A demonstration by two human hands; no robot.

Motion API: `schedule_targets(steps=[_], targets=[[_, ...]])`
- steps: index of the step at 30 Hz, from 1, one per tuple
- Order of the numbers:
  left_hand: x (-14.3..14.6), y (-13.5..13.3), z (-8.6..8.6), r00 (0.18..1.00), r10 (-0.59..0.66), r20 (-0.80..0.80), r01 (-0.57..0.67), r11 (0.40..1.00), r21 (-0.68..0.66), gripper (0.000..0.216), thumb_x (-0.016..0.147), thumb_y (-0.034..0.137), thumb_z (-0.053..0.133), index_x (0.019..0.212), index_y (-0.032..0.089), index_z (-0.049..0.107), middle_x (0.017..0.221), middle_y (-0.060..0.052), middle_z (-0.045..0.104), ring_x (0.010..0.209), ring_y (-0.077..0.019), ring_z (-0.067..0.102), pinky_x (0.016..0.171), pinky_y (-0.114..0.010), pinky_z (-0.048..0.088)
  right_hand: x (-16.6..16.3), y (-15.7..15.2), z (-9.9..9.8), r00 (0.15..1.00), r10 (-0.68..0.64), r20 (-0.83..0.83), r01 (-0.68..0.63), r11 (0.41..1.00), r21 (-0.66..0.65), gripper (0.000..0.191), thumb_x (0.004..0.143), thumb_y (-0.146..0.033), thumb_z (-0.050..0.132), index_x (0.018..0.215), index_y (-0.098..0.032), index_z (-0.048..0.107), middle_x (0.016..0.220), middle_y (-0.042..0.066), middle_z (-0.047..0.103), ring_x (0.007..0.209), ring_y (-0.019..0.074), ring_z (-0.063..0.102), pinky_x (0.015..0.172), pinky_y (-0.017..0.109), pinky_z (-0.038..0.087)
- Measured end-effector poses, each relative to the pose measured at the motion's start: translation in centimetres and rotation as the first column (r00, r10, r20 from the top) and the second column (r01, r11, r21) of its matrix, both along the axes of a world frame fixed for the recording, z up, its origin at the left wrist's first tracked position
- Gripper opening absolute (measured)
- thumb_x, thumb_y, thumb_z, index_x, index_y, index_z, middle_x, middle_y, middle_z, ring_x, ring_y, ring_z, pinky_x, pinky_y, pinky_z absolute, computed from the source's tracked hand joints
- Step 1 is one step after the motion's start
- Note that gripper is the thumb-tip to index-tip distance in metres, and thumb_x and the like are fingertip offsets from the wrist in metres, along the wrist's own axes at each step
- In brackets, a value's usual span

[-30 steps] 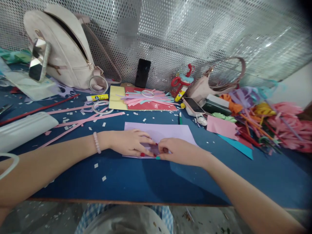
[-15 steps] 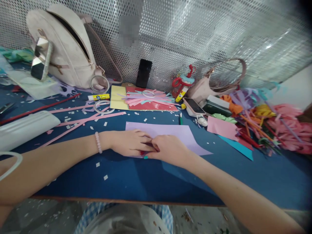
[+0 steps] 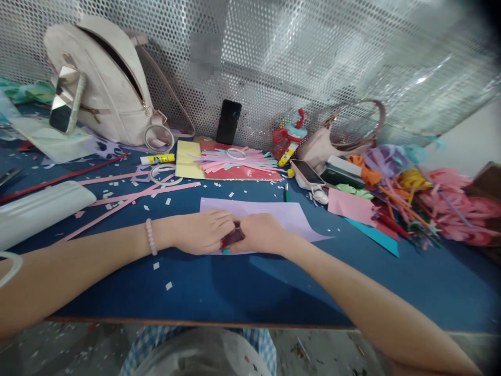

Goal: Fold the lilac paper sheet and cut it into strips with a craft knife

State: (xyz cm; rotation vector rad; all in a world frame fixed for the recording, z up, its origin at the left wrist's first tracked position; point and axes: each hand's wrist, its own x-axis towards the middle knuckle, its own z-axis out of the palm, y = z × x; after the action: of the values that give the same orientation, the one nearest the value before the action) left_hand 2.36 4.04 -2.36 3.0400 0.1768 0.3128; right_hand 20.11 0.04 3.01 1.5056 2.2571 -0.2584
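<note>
A sheet of light purple paper (image 3: 295, 216) lies on the blue table in front of me, its right corner stretching out to a point. Both hands work at its near edge, close together. My left hand (image 3: 205, 231) is closed, with curled fingers at the edge of the paper. My right hand (image 3: 260, 233) is closed too, its teal-nailed thumb pressed at the same edge. Between them a shaded bit of purple paper shows; the exact grip of the fingertips is partly hidden. A green pen (image 3: 287, 193) lies just beyond the sheet.
Behind the sheet lie a red and yellow folder (image 3: 188, 159) with paper strips, a glue stick (image 3: 157, 159) and white rings. A backpack (image 3: 105, 89) stands at the back left, a handbag (image 3: 319, 143) at the back right. Coloured paper (image 3: 450, 203) piles up on the right.
My hands have drawn slightly apart, and the fingers of my left hand have curled in more. A dark gap now shows between them. The view has shifted a little.
</note>
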Motion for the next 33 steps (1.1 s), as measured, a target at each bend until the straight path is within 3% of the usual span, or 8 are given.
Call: schedule_targets(steps=[3,8,14,18,21,23,27,33], targets=[[0.0,0.0,0.0,1.0,0.018,-0.009,-0.018,1.0,-0.006,0.018,0.094,0.019,0.04,0.102,0.01,0.054,0.119,-0.02,0.058,0.113,-0.028,0.052,0.1,-0.04,0.04,-0.4,0.5,0.7,0.998,0.042,0.048,-0.039,0.997,-0.071,0.066,0.075,-0.073,0.054,0.102,-0.015,0.072,0.094,0.015,0.073,0.087,0.0311,0.067,0.066,0.032,0.045],[-0.1,-0.1,0.1,0.999,0.025,-0.034,-0.026,1.0,-0.016,0.018,0.094,0.018,0.043,0.107,0.01,0.053,0.132,-0.02,0.052,0.123,-0.0275,0.047,0.104,-0.04,0.035,-0.3,0.6,1.4,0.99,0.074,0.118,-0.06,0.991,-0.118,0.064,0.079,-0.069,0.054,0.104,-0.013,0.071,0.094,0.017,0.073,0.088,0.0324,0.068,0.064,0.032,0.043],[-0.2,-0.2,0.2,0.998,0.031,-0.053,-0.032,0.999,-0.021,0.023,0.094,0.019,0.043,0.114,0.011,0.052,0.137,-0.018,0.05,0.126,-0.0267,0.045,0.105,-0.039,0.035,0.6,0.5,1.4,0.986,0.062,0.154,-0.039,0.988,-0.148,0.063,0.078,-0.07,0.056,0.096,-0.012,0.073,0.088,0.017,0.072,0.086,0.0325,0.067,0.062,0.031,0.039],[-0.2,-0.2,0.2,0.998,0.035,-0.056,-0.036,0.999,-0.017,0.025,0.095,0.02,0.042,0.116,0.011,0.052,0.137,-0.02,0.049,0.128,-0.0287,0.045,0.105,-0.041,0.035,1.5,0.1,0.9,0.999,0.012,-0.053,-0.019,0.99,-0.142,0.045,0.079,-0.059,0.061,0.079,-0.015,0.072,0.079,0.011,0.071,0.075,0.0261,0.064,0.058,0.029,0.035],[-0.1,-0.2,0.3,0.998,0.033,-0.061,-0.035,0.999,-0.023,0.022,0.094,0.02,0.043,0.111,0.009,0.054,0.133,-0.021,0.052,0.123,-0.0295,0.048,0.104,-0.041,0.035,2.1,-0.2,0.4,0.937,-0.052,-0.344,-0.007,0.986,-0.168,0.023,0.082,-0.037,0.063,0.083,-0.016,0.07,0.081,0.006,0.07,0.071,0.0183,0.06,0.06,0.027,0.036],[-0.1,-0.2,0.5,0.997,0.03,-0.067,-0.032,0.999,-0.031,0.02,0.094,0.019,0.043,0.106,0.009,0.056,0.131,-0.021,0.053,0.122,-0.0287,0.049,0.104,-0.04,0.035,2.3,-0.2,0.1,0.9,-0.067,-0.432,-0.025,0.979,-0.204,0.015,0.082,-0.028,0.061,0.084,-0.016,0.071,0.082,0.003,0.07,0.07,0.0151,0.059,0.062,0.025,0.038],[-0.1,-0.3,0.7,0.996,0.036,-0.076,-0.04,0.998,-0.041,0.018,0.094,0.019,0.042,0.104,0.011,0.055,0.137,-0.019,0.049,0.126,-0.0279,0.046,0.105,-0.04,0.035,2.3,0.2,-0.1,0.895,-0.076,-0.44,-0.061,0.955,-0.29,0.014,0.081,-0.025,0.06,0.079,-0.016,0.072,0.077,0.0,0.07,0.065,0.0126,0.057,0.062,0.023,0.04],[-0.1,-0.4,0.7,0.995,0.055,-0.081,-0.059,0.997,-0.039,0.019,0.094,0.019,0.044,0.106,0.01,0.055,0.138,-0.02,0.048,0.127,-0.0294,0.045,0.106,-0.042,0.035,2.3,0.3,0.3,0.906,-0.087,-0.414,-0.049,0.951,-0.305,0.017,0.079,-0.027,0.061,0.079,-0.015,0.073,0.077,0.003,0.07,0.065,0.0143,0.056,0.062,0.025,0.039]])
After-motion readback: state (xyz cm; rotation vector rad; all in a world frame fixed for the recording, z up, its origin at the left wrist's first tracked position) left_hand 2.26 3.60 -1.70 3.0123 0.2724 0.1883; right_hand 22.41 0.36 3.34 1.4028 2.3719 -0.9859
